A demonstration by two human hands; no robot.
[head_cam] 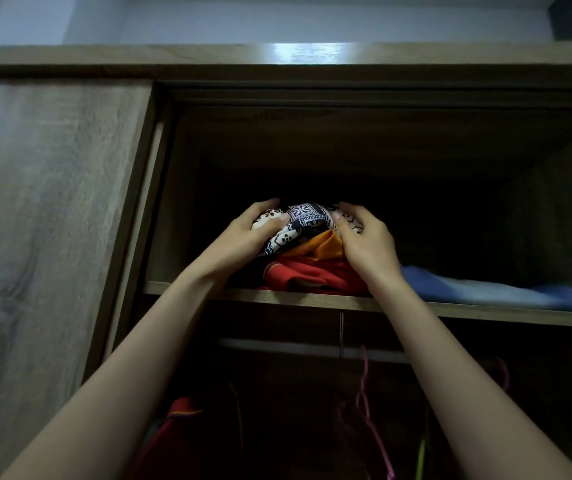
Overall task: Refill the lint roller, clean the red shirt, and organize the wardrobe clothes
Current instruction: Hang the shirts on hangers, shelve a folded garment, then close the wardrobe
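Both arms reach up into the wardrobe's upper shelf [312,299]. My left hand [246,233] and my right hand [364,240] grip the two sides of a bundled navy-and-white patterned cloth [303,220]. It rests on top of an orange garment [326,245], which lies on a crumpled red garment [312,275]. To the right on the same shelf lies a folded blue garment [485,289]. A red shirt [177,431] hangs below the shelf at the lower left, mostly in shadow.
A hanging rail [312,348] runs under the shelf with pink hangers [364,403] and a yellow-green hanger [421,455]. The sliding wardrobe door [45,220] covers the left side. The back of the shelf is dark.
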